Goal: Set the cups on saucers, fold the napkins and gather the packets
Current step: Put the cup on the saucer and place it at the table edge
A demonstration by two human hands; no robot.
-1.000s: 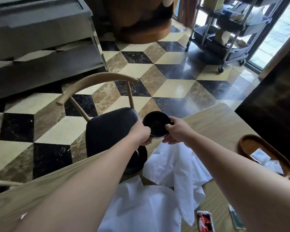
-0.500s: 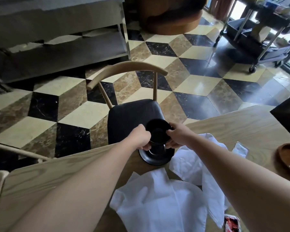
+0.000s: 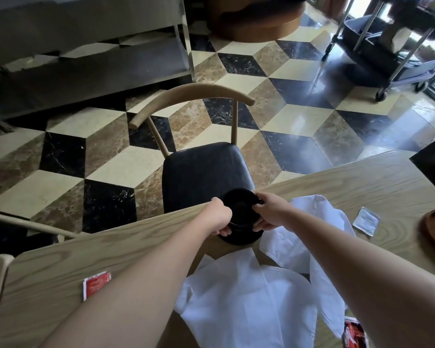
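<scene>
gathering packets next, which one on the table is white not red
The white packet, lying right of the napkins near the wooden tray. The other two packets are red.

1. The black cup (image 3: 240,207) stands upright between my two hands, mouth open to me, right over its saucer.
2. The black saucer (image 3: 239,239) lies flat near the table's far edge; only its near rim shows beneath the cup.
3. Two white napkins, one (image 3: 246,302) close to me and one (image 3: 309,227) to the right, lie rumpled and unfolded, overlapping.
4. Packets lie scattered: a red one (image 3: 96,284) left, a pale one (image 3: 366,220) right, another red one (image 3: 352,332) at the bottom edge.
</scene>
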